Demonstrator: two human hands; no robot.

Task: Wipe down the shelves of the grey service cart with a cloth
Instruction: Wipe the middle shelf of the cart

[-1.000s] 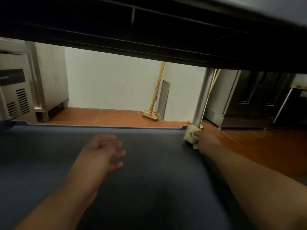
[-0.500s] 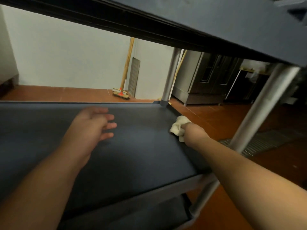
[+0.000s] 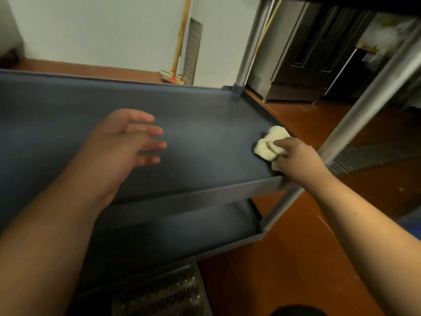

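Down at the grey cart [image 3: 205, 197]: cloth on its middle shelf [image 3: 68, 106], right of centre frame.
Lower shelf [image 3: 182, 231] beneath; left hand [image 3: 123, 144] hovers mid-frame, fingers loosely spread; right hand [image 3: 296, 156] grips the bunched pale cloth [image 3: 270, 143] at the shelf's right edge.

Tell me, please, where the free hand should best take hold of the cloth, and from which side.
Probably the bunched free end of the cloth, which sticks out past the right hand toward the shelf's middle. The left hand, open above the shelf, could come from that side and pinch the raised folds from above; the near part is covered by the right hand's fingers.
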